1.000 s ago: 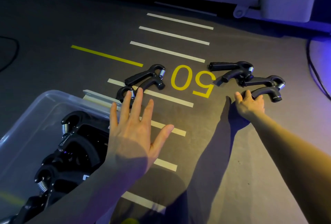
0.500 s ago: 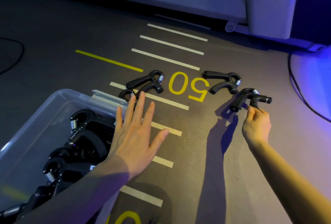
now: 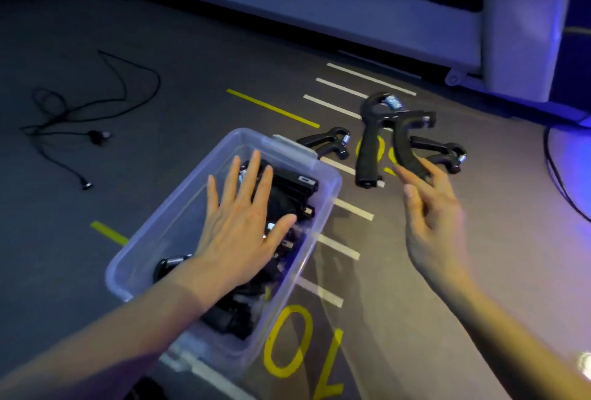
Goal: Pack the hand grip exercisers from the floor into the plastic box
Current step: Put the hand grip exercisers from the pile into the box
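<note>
My right hand (image 3: 428,207) pinches one handle of a black hand grip exerciser (image 3: 380,137) and holds it up in the air, spring end on top, to the right of the box. My left hand (image 3: 243,223) lies flat with fingers spread over the clear plastic box (image 3: 326,185), pressing on several black exercisers (image 3: 291,188) inside it. One exerciser (image 3: 329,142) lies on the floor just beyond the box's far corner. Another (image 3: 444,152) lies on the floor behind the lifted one.
Grey floor with white stripes (image 3: 348,207), yellow lines and yellow numbers (image 3: 297,345). A tangle of black cable (image 3: 80,124) lies at the left. A white equipment base (image 3: 319,6) runs along the back. Another cable (image 3: 556,176) curves at the right edge.
My right hand has lifted one exerciser off the floor and carried it toward the box. My left hand has moved from the floor onto the exercisers inside the box.
</note>
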A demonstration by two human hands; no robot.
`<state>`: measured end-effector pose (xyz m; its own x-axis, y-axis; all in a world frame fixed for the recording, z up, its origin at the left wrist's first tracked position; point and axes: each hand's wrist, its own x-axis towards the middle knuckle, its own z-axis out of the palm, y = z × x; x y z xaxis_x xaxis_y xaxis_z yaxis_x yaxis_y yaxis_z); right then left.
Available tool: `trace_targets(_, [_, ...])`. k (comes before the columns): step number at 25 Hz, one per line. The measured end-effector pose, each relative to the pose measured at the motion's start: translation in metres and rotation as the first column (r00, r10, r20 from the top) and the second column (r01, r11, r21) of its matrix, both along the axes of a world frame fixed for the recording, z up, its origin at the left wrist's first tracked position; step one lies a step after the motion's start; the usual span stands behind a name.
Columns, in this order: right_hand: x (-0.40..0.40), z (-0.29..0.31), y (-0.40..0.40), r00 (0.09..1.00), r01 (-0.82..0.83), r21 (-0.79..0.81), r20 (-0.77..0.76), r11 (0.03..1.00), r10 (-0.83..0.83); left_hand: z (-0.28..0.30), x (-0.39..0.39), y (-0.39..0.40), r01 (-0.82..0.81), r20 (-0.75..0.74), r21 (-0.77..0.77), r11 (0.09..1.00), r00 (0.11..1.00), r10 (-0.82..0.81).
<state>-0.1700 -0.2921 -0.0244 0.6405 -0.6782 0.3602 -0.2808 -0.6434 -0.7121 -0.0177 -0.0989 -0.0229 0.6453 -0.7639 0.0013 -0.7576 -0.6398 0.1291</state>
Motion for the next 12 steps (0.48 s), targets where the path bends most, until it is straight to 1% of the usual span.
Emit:
trace_targets(3, [0.015, 0.007, 0.042, 0.973, -0.205, -0.083, -0.125, 0.975, 0.193, -0.002, 0.012, 0.045, -0.098, -0.012, 0.038, 0.994, 0.995, 0.099])
trace_targets(5, [0.026, 0.007, 0.062, 0.908, -0.367, -0.166, -0.279, 0.915, 0.313, -0.008, 0.019, 0.068, -0.151, -0.014, 0.096, 0.984, 0.988, 0.153])
trace_targets(6, [0.031, 0.006, 0.069, 0.862, -0.437, -0.205, -0.374, 0.876, 0.343, -0.011, 0.021, 0.077, -0.164, -0.019, 0.122, 0.979, 0.986, 0.168])
trace_targets(9, [0.048, 0.001, 0.084, 0.696, -0.607, -0.29, -0.643, 0.74, 0.32, -0.022, 0.025, 0.096, -0.182, -0.04, 0.187, 0.965, 0.98, 0.192])
trace_targets(10, [0.054, 0.0, 0.087, 0.659, -0.648, -0.309, -0.685, 0.696, 0.309, -0.026, 0.027, 0.101, -0.186, -0.042, 0.207, 0.96, 0.979, 0.198])
trace_targets(12, [0.064, 0.0, 0.094, 0.626, -0.684, -0.343, -0.729, 0.644, 0.276, -0.032, 0.03, 0.108, -0.195, -0.054, 0.226, 0.954, 0.976, 0.212])
